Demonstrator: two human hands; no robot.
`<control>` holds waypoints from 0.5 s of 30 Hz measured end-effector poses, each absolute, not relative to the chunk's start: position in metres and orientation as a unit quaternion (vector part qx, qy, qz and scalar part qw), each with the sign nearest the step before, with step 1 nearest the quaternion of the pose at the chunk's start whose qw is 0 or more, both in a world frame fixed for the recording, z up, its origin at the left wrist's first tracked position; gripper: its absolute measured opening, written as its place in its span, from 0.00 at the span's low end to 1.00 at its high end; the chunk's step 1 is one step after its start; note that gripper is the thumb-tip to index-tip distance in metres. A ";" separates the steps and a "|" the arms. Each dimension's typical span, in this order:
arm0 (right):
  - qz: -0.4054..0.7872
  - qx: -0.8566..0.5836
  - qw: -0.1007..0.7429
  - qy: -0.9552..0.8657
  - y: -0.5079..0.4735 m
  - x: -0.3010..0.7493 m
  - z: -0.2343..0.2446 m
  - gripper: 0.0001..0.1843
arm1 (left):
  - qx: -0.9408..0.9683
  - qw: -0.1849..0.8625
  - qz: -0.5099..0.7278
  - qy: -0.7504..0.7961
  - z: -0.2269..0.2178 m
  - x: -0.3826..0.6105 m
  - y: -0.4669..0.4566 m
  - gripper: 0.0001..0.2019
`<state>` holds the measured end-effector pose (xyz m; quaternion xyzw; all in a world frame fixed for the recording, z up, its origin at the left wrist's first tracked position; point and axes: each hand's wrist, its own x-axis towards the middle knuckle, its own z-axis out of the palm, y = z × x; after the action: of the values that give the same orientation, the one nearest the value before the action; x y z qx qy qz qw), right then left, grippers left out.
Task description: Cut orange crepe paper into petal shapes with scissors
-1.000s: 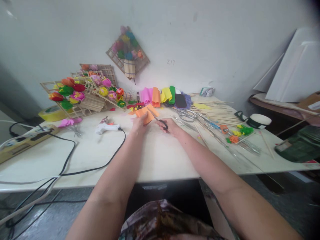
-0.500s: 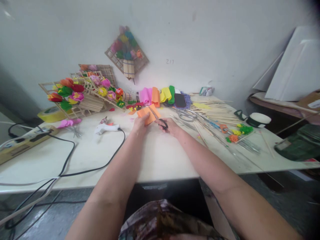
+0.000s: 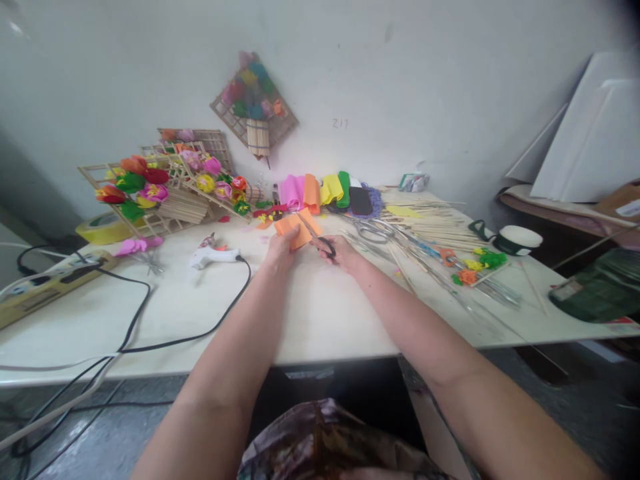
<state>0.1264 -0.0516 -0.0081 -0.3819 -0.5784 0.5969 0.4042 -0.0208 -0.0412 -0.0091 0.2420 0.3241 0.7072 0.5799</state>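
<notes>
My left hand (image 3: 283, 245) pinches a piece of orange crepe paper (image 3: 289, 224) above the middle of the table. Dark-handled scissors (image 3: 327, 247) sit in my right hand (image 3: 341, 252), fingers closed on the loops. Their blades (image 3: 307, 225) lie across the orange paper and point away from me to the left. Part of the paper shows on each side of the blades. How far the blades are apart is too small to tell.
A white glue gun (image 3: 214, 257) and its black cord lie left of my hands. Paper flower panels (image 3: 173, 180) stand at the back left. Coloured crepe rolls (image 3: 312, 193) and a phone (image 3: 360, 201) are behind; thin sticks (image 3: 435, 227), wires and other scissors (image 3: 375, 231) spread rightward.
Both hands stay almost in place. The orange paper and the scissors look nearly the same, with at most a very slight shift.
</notes>
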 end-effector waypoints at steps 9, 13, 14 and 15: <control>0.584 -0.387 0.415 -0.581 -0.053 0.124 -0.007 0.13 | 0.232 0.584 0.703 0.333 -0.007 -0.021 -0.042 0.11; 0.595 -0.391 0.402 -0.576 -0.054 0.126 -0.006 0.16 | 0.244 0.585 0.702 0.326 -0.007 -0.021 -0.043 0.10; 0.598 -0.390 0.401 -0.574 -0.054 0.126 -0.006 0.17 | 0.249 0.586 0.700 0.323 -0.007 -0.021 -0.043 0.09; 0.601 -0.389 0.401 -0.572 -0.053 0.127 -0.006 0.17 | 0.253 0.587 0.699 0.321 -0.007 -0.021 -0.044 0.09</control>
<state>0.1265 -0.0532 -0.0062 -0.3894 -0.5716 0.6010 0.4005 -0.0206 -0.0436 -0.0073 0.2531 0.3207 0.6989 0.5870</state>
